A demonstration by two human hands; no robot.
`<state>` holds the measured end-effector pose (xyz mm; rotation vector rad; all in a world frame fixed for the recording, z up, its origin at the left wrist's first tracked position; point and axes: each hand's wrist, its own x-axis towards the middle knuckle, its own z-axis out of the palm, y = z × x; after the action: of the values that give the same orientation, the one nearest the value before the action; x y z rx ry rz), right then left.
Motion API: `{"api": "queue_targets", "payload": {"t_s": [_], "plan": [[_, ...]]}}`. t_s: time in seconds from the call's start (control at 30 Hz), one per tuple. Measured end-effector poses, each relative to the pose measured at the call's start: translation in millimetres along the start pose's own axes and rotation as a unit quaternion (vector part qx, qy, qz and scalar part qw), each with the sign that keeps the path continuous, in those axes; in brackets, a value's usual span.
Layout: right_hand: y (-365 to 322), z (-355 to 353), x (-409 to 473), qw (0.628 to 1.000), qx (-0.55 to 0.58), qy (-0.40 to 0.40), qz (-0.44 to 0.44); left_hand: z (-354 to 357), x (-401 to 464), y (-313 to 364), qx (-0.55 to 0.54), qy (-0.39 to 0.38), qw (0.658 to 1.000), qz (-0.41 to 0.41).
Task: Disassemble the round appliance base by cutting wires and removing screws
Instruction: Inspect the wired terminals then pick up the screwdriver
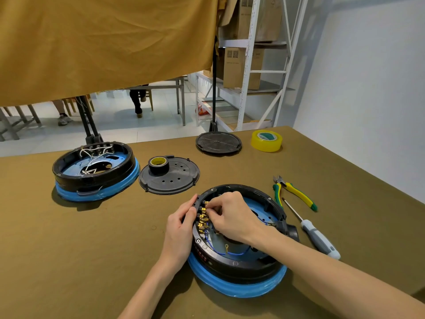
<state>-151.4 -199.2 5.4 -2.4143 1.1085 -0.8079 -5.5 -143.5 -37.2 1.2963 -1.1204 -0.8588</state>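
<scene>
Right hand (232,215) grip pinches terminal (203,212) inside base (241,270); left hand (180,229) steadies rim.

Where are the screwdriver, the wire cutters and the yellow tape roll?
screwdriver (318,240): head view, on its grey handle.
wire cutters (299,194): head view, on the right yellow handle.
yellow tape roll (266,143): head view, on its outer wall.
</scene>
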Motion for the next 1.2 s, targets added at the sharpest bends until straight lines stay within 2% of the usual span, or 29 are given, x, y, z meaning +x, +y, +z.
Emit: {"api": "queue_targets", "payload": {"t_s": [1.2], "plan": [[-3.8, -3.9, -4.3, 1.000, 0.000, -0.007, 0.023, -6.5, 0.6, -1.6, 0.027, -0.026, 0.999, 0.017]]}}
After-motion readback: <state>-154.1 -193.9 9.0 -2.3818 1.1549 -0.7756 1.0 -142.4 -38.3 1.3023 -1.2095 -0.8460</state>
